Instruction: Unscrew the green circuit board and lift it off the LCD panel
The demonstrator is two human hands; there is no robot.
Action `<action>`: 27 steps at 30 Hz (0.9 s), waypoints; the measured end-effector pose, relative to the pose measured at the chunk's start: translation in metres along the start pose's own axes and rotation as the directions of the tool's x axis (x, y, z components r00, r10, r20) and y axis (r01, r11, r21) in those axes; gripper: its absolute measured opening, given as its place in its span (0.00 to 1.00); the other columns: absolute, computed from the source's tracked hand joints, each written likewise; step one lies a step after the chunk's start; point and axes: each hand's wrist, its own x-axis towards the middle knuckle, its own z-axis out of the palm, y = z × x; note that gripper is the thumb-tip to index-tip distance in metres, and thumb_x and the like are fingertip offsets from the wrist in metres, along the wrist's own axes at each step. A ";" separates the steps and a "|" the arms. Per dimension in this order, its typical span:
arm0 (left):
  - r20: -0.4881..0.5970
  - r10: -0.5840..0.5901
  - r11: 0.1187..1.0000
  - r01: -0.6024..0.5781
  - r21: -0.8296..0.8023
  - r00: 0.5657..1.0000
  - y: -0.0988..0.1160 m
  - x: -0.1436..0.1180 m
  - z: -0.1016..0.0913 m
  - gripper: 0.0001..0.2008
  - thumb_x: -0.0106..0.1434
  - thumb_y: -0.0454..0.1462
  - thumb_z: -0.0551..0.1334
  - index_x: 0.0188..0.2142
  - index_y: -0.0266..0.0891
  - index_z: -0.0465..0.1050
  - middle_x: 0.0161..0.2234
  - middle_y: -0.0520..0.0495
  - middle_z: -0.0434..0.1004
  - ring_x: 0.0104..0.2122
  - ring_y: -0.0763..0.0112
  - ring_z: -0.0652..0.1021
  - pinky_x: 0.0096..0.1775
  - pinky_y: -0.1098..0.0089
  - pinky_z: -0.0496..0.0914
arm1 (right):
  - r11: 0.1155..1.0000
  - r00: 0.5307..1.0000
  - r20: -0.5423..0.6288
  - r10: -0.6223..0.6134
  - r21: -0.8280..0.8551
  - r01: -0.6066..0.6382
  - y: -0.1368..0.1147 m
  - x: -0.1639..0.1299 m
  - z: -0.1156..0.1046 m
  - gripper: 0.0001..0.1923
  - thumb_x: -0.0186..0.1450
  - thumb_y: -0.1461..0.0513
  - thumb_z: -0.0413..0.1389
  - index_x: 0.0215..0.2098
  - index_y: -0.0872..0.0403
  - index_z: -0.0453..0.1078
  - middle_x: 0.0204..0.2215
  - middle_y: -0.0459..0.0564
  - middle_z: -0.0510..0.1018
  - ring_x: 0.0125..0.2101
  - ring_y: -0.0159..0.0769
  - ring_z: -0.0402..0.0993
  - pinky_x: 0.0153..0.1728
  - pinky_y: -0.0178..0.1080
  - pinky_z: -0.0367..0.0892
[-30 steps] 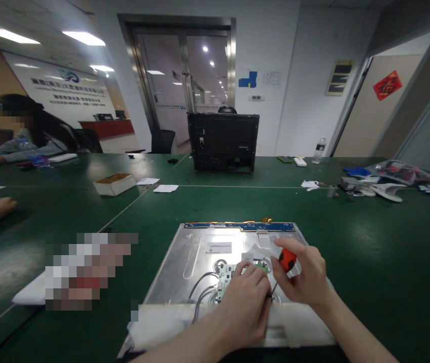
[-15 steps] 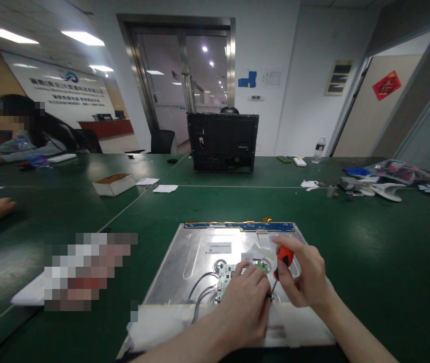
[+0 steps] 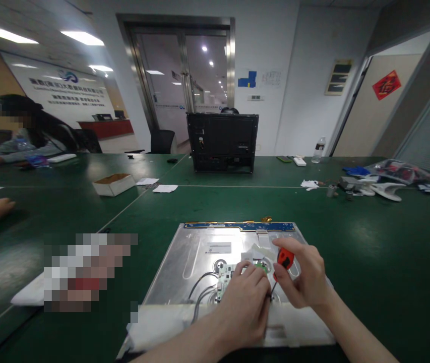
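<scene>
While the left hand (image 3: 243,307) lies open on the small board (image 3: 225,276), the right hand (image 3: 302,280) grips a screwdriver (image 3: 281,267) just beside it, tip slanting down toward the left hand.

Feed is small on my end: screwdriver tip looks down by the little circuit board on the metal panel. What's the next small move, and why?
Probably keep turning the screwdriver in place. The right hand grips its orange handle, with the shaft angled down to the edge of the circuit board, while the left hand presses on that board on the metal back panel. The screw itself is hidden behind the left hand.
</scene>
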 end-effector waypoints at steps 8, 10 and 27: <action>0.008 -0.012 1.000 0.012 -0.014 1.000 0.000 0.000 0.000 0.07 0.60 0.34 0.57 0.39 0.40 0.69 0.39 0.44 0.74 0.42 0.59 0.73 0.55 0.54 0.59 | 0.999 0.999 -0.014 0.040 -0.026 -0.040 0.001 -0.002 0.003 0.13 0.64 0.66 0.48 0.47 0.54 0.62 0.21 0.42 0.71 0.20 0.32 0.71 0.21 0.34 0.63; 0.012 -0.010 1.000 0.010 -0.003 1.000 0.000 -0.001 0.000 0.08 0.61 0.34 0.57 0.40 0.40 0.70 0.39 0.44 0.74 0.43 0.58 0.73 0.54 0.53 0.59 | 0.998 0.999 -0.031 0.042 -0.052 -0.043 0.003 -0.004 0.006 0.11 0.64 0.65 0.50 0.46 0.53 0.62 0.19 0.40 0.70 0.18 0.31 0.69 0.20 0.33 0.62; 0.024 -0.015 1.000 0.015 0.000 1.000 0.002 0.000 -0.002 0.05 0.60 0.33 0.56 0.37 0.39 0.69 0.38 0.45 0.73 0.42 0.60 0.72 0.55 0.55 0.58 | 0.999 0.999 -0.015 0.052 0.001 -0.052 0.001 -0.001 0.000 0.13 0.63 0.66 0.46 0.46 0.53 0.63 0.23 0.45 0.74 0.22 0.34 0.73 0.22 0.34 0.65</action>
